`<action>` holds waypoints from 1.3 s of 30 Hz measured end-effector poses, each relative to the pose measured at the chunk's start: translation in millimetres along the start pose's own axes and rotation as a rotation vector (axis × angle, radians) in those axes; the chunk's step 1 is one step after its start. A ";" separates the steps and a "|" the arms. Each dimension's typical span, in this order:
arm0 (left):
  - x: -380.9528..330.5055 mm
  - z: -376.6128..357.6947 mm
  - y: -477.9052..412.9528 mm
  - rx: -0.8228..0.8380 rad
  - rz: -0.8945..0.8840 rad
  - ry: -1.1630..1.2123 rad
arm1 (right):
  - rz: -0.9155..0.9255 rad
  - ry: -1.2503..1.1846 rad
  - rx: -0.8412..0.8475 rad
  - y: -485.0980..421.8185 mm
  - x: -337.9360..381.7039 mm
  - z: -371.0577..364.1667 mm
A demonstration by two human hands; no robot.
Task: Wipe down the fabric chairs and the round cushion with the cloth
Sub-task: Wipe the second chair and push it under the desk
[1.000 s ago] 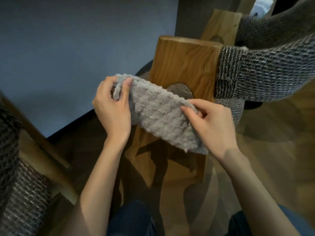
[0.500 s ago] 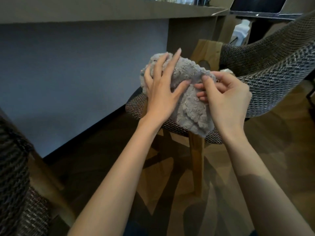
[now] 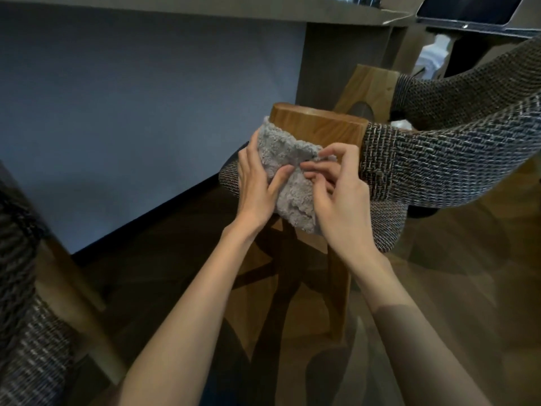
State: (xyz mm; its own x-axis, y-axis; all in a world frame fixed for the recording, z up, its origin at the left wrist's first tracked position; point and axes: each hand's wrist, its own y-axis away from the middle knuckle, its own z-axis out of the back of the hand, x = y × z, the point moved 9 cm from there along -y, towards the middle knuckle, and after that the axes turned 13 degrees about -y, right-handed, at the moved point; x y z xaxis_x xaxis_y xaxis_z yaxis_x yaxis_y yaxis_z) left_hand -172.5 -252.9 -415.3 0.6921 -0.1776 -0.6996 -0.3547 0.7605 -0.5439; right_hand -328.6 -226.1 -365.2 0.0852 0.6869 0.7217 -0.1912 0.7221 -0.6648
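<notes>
At centre, 12 o'clock from your wrists, the fluffy grey cloth (image 3: 288, 177) is bunched btwn both hands: left hand (image 3: 256, 187) grips its left edge, right hand (image 3: 339, 197) pinches a fold. Tweed fabric chair w/ wooden frame (image 3: 439, 171) sits at 3 o'clock. Risk: pinch looks light, so cloth could slip and drop.

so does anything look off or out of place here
Nothing stands out. The left hand and right hand hold the bunched grey cloth in front of the chair; its fabric looks intact and the floor shows no spill.
</notes>
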 end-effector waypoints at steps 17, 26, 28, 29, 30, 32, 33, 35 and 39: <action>46.4 -24.6 37.0 -0.016 0.009 -0.352 | -0.304 -0.198 0.081 32.5 -98.3 -50.2; 61.2 -21.8 42.3 -0.111 -0.078 -0.346 | -0.349 -0.269 0.206 28.5 -115.6 -61.0; 63.2 -19.6 45.0 -0.122 -0.079 -0.324 | -0.346 -0.277 0.195 26.7 -113.9 -60.3; 64.2 -18.5 46.8 -0.129 -0.077 -0.317 | -0.335 -0.271 0.179 26.9 -111.7 -59.1; 65.4 -17.0 48.7 -0.141 -0.073 -0.322 | -0.319 -0.263 0.152 27.3 -109.6 -57.6; 70.7 -15.4 54.4 -0.152 -0.057 -0.343 | -0.279 -0.251 0.096 29.5 -106.0 -55.4; 76.0 -17.4 58.2 -0.132 -0.036 -0.349 | -0.264 -0.245 0.081 32.3 -104.8 -56.7; 90.3 -25.7 67.1 -0.039 0.053 -0.344 | -0.258 -0.220 0.079 42.1 -106.8 -64.8; 108.2 -28.8 71.6 0.038 0.097 -0.356 | -0.316 -0.243 0.019 66.7 -119.6 -78.9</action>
State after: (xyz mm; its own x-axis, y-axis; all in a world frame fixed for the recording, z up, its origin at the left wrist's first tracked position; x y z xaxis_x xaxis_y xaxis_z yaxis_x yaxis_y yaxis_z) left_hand -141.1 -235.7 -543.3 0.8341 0.1203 -0.5383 -0.4106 0.7871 -0.4604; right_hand -274.3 -253.7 -511.1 -0.0903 0.3899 0.9164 -0.2106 0.8919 -0.4002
